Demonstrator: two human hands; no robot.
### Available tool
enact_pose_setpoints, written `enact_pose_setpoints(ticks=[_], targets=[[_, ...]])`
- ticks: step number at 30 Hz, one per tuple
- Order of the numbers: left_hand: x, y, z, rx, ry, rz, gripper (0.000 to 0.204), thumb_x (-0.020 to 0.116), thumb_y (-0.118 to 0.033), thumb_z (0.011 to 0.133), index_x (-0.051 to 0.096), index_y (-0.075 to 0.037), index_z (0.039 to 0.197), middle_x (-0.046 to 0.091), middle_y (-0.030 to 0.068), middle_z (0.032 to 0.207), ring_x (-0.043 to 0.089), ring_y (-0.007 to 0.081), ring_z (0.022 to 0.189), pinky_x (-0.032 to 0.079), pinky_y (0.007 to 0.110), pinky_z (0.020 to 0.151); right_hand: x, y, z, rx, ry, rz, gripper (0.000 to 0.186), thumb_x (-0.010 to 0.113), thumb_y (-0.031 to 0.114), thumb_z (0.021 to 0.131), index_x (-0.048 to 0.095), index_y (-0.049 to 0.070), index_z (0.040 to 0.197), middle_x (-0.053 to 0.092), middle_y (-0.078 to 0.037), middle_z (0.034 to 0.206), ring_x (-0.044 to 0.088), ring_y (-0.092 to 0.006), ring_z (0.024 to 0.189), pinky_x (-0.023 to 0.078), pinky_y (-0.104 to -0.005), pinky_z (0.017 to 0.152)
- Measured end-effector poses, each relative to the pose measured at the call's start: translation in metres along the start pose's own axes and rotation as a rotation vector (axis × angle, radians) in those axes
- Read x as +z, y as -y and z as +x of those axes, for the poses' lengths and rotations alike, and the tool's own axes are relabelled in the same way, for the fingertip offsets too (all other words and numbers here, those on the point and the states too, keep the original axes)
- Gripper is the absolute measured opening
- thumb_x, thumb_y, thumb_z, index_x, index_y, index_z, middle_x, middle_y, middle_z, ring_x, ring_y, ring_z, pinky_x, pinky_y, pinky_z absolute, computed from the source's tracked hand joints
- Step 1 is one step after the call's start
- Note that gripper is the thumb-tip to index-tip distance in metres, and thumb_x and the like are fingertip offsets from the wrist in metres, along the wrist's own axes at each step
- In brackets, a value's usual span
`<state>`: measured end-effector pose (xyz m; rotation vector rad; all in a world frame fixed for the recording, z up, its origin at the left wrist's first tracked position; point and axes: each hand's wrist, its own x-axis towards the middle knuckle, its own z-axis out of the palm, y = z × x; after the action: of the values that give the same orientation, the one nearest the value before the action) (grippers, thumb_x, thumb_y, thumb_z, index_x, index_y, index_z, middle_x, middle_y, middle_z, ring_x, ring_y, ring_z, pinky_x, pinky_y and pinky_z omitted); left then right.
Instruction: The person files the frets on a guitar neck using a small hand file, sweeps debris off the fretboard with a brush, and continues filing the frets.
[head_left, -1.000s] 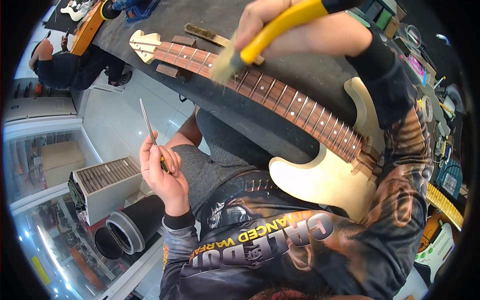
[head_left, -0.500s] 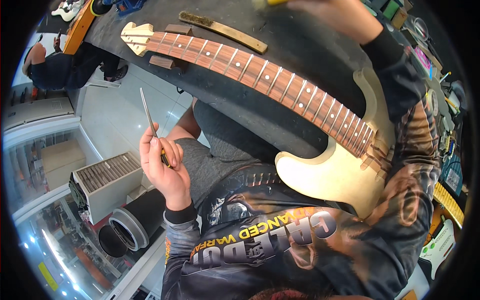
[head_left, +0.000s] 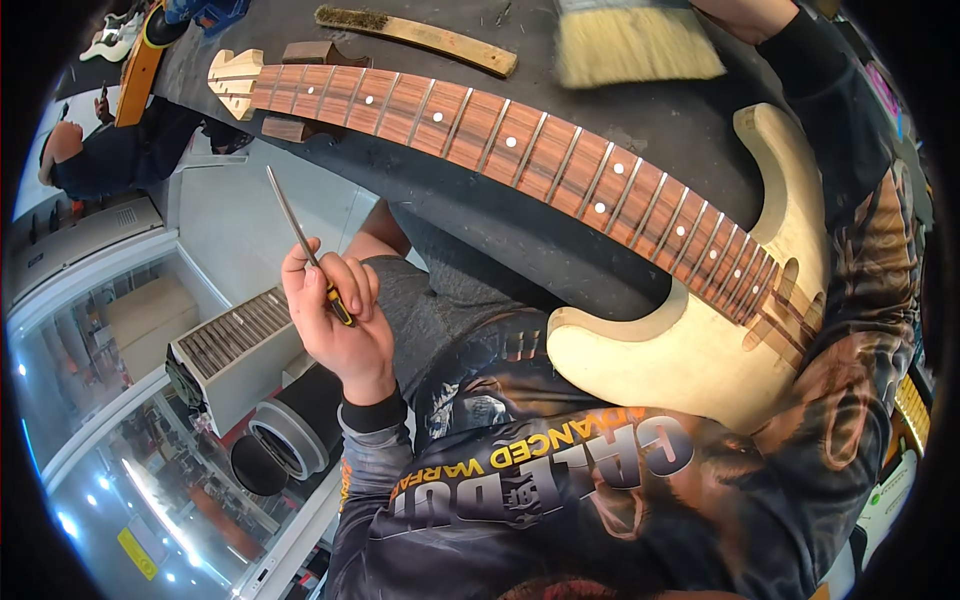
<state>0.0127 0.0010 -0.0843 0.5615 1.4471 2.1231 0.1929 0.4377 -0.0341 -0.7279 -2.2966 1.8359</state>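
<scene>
Plainly pale-bodied gtr, brn fretbd

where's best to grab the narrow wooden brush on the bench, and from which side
Probably the bare right end of the narrow wooden brush, pinched across its width from above and the right: its dark bristles sit at the left end, and it lies apart from the guitar neck.

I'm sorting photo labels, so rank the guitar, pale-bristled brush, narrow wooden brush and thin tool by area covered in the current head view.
Largest to smallest:
1. Guitar
2. Pale-bristled brush, cut off by the picture's top edge
3. Narrow wooden brush
4. Thin tool, partly covered by the left hand
</scene>
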Motion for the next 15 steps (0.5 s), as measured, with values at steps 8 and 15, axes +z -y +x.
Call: enact_pose_setpoints(ticks=[8, 15], targets=[[0.007, 0.006, 0.007, -0.022, 0.053, 0.030, 0.033, 0.047, -0.022, 0.119, 0.060, -0.001, 0.141, 0.043, -0.0003, 0.070, 0.036, 0.0099, 0.057, 0.031, 0.030, 0.059, 0.017, 0.013, -0.006, 0.026, -0.143, -0.628, 0.063, 0.071, 0.055, 0.111, 0.076, -0.005, 0.130, 0.079, -0.020, 0.114, 0.072, -0.0266, 0.104, 0.055, -0.0388, 0.093], [0.009, 0.011, 0.011, -0.035, 0.079, 0.029, 0.034, 0.046, -0.022, 0.119, 0.060, -0.001, 0.142, 0.043, -0.0005, 0.069, 0.036, 0.0097, 0.056, 0.031, 0.029, 0.059, 0.028, 0.013, -0.013, -0.062, -0.218, -0.644, 0.063, 0.072, 0.052, 0.110, 0.074, -0.008, 0.132, 0.079, -0.023, 0.115, 0.074, -0.0302, 0.102, 0.057, -0.0405, 0.092]])
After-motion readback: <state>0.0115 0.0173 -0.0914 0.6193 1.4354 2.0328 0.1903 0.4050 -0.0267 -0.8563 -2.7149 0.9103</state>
